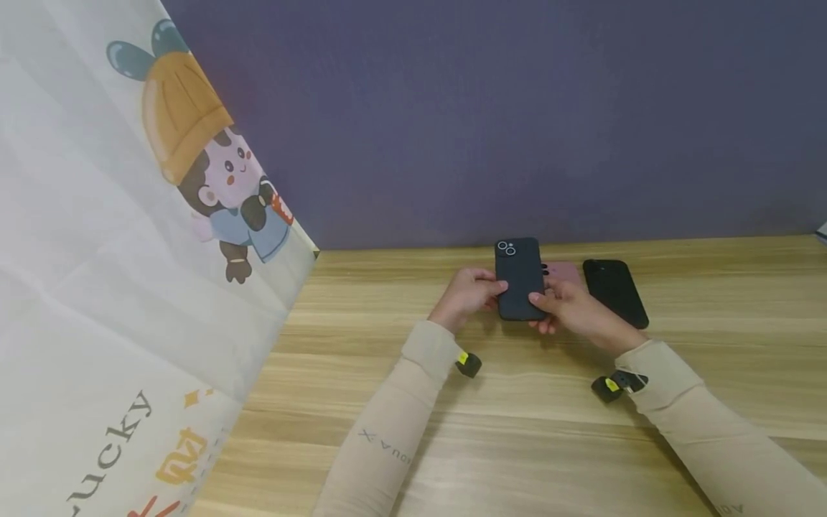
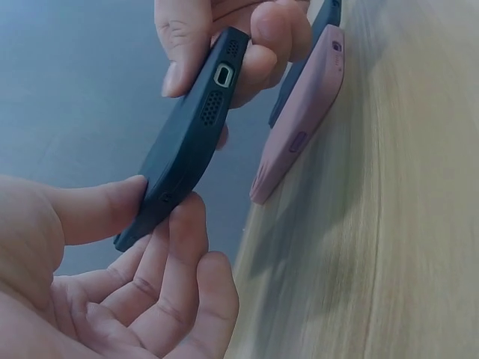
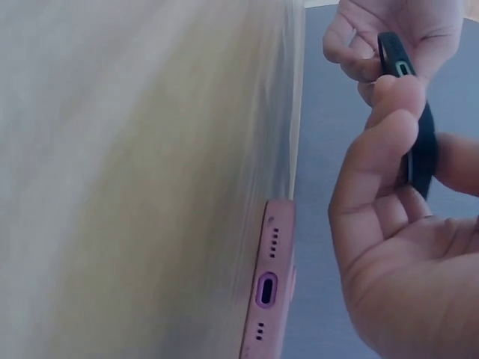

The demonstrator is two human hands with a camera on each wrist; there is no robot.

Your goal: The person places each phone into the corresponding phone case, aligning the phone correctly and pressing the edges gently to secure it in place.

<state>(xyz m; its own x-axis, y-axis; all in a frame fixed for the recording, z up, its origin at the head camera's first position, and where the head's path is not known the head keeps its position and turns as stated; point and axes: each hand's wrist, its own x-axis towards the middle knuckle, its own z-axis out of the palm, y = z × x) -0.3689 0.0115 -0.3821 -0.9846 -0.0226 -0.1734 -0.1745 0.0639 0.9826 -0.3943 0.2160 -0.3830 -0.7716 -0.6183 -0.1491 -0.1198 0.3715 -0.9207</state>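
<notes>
Both hands hold a phone in a dark case (image 1: 520, 276) above the table, its back with two ringed lenses facing up. My left hand (image 1: 466, 294) pinches its left edge, thumb on the back and fingers underneath. On the lower right side my right hand (image 1: 575, 309) grips it the same way. The left wrist view shows the bottom edge of this dark phone (image 2: 187, 134), with a port and speaker holes. Just beyond the right hand, a pink phone (image 1: 564, 272) lies on the table, partly covered by that hand. Its port end faces the camera in the right wrist view.
A black phone (image 1: 617, 291) lies to the right of the pink one. The wood-grain table (image 1: 517, 445) ends at a dark blue-grey wall (image 1: 491, 122). On the left hangs a white sheet (image 1: 77, 237) with a cartoon print. Small black cameras sit at both wrists.
</notes>
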